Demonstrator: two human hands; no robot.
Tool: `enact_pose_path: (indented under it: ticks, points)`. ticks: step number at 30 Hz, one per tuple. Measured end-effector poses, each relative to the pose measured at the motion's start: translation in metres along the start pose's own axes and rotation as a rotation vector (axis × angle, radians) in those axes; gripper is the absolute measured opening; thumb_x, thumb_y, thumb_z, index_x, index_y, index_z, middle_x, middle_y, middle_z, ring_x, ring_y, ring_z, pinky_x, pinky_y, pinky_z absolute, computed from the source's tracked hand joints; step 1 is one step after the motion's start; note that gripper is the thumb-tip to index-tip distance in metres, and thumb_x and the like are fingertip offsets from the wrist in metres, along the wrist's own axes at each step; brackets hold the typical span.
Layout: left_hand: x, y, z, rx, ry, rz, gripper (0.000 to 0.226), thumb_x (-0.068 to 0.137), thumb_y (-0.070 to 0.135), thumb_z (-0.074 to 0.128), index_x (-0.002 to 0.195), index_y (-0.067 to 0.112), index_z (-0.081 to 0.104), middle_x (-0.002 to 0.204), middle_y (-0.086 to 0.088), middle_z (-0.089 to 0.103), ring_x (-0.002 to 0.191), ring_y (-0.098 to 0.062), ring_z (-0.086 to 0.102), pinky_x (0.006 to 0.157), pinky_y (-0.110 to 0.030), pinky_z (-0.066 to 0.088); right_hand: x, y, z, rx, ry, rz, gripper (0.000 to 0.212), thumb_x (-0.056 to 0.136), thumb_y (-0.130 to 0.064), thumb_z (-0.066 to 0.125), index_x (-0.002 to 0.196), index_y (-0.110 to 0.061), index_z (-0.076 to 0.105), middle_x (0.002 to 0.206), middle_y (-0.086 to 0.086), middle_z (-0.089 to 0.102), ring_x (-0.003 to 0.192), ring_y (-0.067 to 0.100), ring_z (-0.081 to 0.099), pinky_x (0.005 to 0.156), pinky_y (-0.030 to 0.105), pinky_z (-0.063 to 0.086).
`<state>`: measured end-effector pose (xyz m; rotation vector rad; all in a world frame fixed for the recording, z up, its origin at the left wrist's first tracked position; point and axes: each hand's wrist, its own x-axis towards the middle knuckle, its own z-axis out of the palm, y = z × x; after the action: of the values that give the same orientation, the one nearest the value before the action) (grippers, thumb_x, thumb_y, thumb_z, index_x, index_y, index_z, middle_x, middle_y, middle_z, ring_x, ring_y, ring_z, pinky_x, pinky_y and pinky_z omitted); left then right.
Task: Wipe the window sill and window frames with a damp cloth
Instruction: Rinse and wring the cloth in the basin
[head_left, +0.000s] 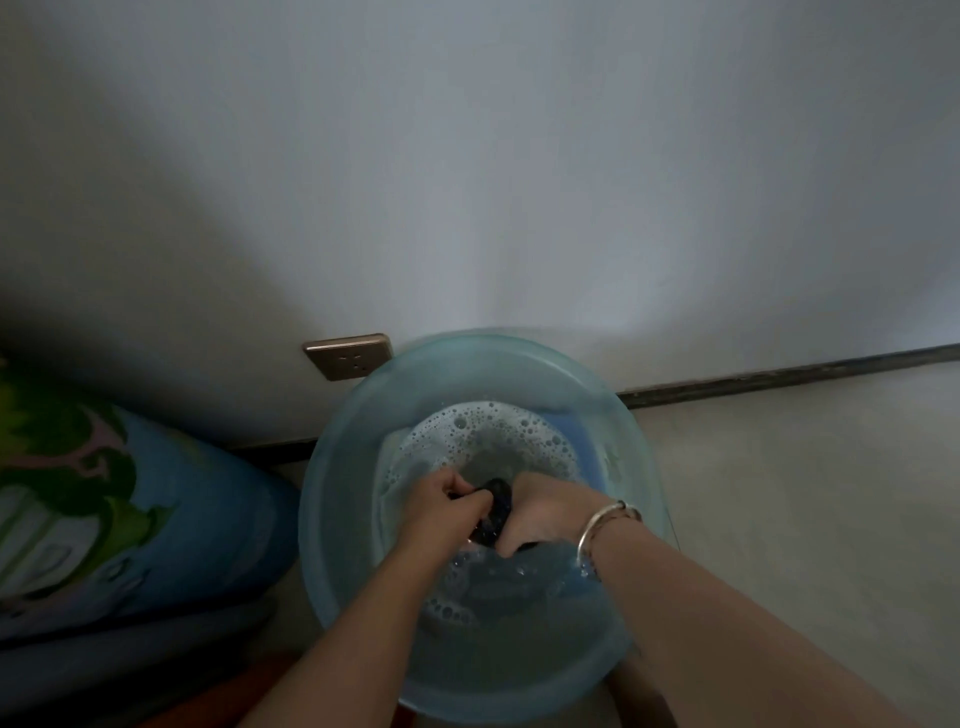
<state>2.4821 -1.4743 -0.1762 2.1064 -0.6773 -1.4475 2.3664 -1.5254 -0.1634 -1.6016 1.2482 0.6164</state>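
Dark, sodden cloth (493, 512), lower centre, held bunched in left hand (447, 501) and right hand (545, 519) grips over translucent blue plastic basin (332, 519); likely limp, slippery, dripping.

We see both forearms bare, no sleeves; silver bangle (605, 525) on right wrist, w/ thin band beside it.

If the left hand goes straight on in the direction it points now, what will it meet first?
The left hand points toward the right hand, and both grip the dark cloth between them over the soapy water. Beyond the cloth it would probably meet the right hand first, though depth is unclear here.
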Motion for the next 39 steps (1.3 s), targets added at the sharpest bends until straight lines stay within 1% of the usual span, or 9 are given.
enact_pose_path:
  ticks: [7,12,15,19,23,27,31,34,39]
  points:
    - [0.003,-0.002,0.010,-0.433,-0.051,-0.387,0.013,0.076,-0.002,0.058,0.087,0.005,0.057,0.082,-0.017,0.063,0.071,-0.026,0.062,0.042,-0.026,0.052,-0.004,-0.010,0.019,-0.389,0.443,-0.066,0.017,0.089,-0.010,0.055,0.102,-0.012,0.065,0.102,0.007,0.068,0.096,0.027,0.067,0.070,0.031,0.049]
    - [0.002,0.006,0.003,-0.608,-0.143,-0.417,0.023,0.076,-0.012,0.040,0.090,0.000,0.054,0.091,-0.019,0.060,0.083,-0.030,0.060,0.067,-0.040,0.057,-0.005,-0.009,0.016,-0.435,0.478,-0.131,0.024,0.091,-0.002,0.049,0.111,-0.011,0.058,0.112,0.010,0.061,0.101,0.030,0.063,0.075,0.037,0.050]
    - [-0.009,0.017,-0.003,-0.374,-0.195,-0.149,0.028,0.083,-0.017,0.042,0.096,0.004,0.056,0.102,-0.018,0.058,0.089,-0.029,0.060,0.066,-0.030,0.055,-0.006,-0.004,0.005,-0.130,0.311,-0.022,0.020,0.084,-0.004,0.058,0.103,-0.008,0.062,0.091,0.011,0.064,0.085,0.027,0.063,0.067,0.033,0.049]
    - [-0.024,0.012,-0.018,-0.007,-0.304,0.270,0.062,0.076,-0.015,0.059,0.125,0.022,0.049,0.111,0.006,0.053,0.089,-0.015,0.060,0.065,-0.016,0.052,-0.004,0.007,-0.016,0.254,-0.097,0.120,0.012,0.071,-0.003,0.061,0.079,-0.007,0.052,0.055,0.007,0.041,0.049,0.017,0.039,0.050,0.026,0.033]
    - [-0.022,0.003,-0.021,0.586,-0.397,0.652,0.085,0.074,-0.002,0.068,0.143,0.030,0.031,0.133,0.011,0.035,0.118,-0.005,0.043,0.096,-0.007,0.036,-0.014,0.010,-0.019,0.469,-0.368,0.147,0.022,0.078,-0.003,0.063,0.087,-0.011,0.044,0.060,0.004,0.035,0.046,0.009,0.029,0.046,0.019,0.024]
    - [-0.029,0.014,-0.018,0.974,-0.179,0.822,0.048,0.080,0.022,0.066,0.123,0.026,0.046,0.116,0.004,0.046,0.101,-0.019,0.055,0.077,-0.029,0.046,-0.023,0.004,-0.011,0.668,-0.499,0.093,0.027,0.087,0.002,0.057,0.074,-0.014,0.041,0.060,0.001,0.041,0.037,0.003,0.028,0.037,0.013,0.020]
    - [-0.033,0.029,-0.012,1.307,-0.082,0.747,0.017,0.087,0.024,0.059,0.104,0.021,0.059,0.105,-0.002,0.064,0.097,-0.024,0.064,0.070,-0.031,0.044,-0.016,-0.001,-0.001,0.497,-0.316,0.083,0.028,0.072,-0.003,0.064,0.065,-0.016,0.041,0.059,0.003,0.039,0.042,0.010,0.029,0.045,0.021,0.023]
    - [-0.026,0.028,-0.011,1.404,-0.106,0.603,0.018,0.088,0.023,0.056,0.103,0.021,0.065,0.103,-0.004,0.069,0.097,-0.026,0.066,0.076,-0.033,0.050,-0.012,-0.009,0.007,0.198,-0.038,0.033,0.025,0.068,-0.008,0.070,0.056,-0.013,0.048,0.049,0.001,0.045,0.042,0.013,0.042,0.048,0.024,0.037]
    - [-0.018,0.014,-0.008,1.204,-0.163,0.400,0.017,0.080,0.021,0.059,0.090,0.013,0.071,0.093,-0.008,0.071,0.086,-0.026,0.067,0.066,-0.028,0.046,-0.008,-0.015,0.020,-0.182,0.248,-0.038,0.006,0.084,-0.007,0.063,0.089,-0.007,0.063,0.092,0.009,0.067,0.089,0.026,0.066,0.076,0.031,0.054]
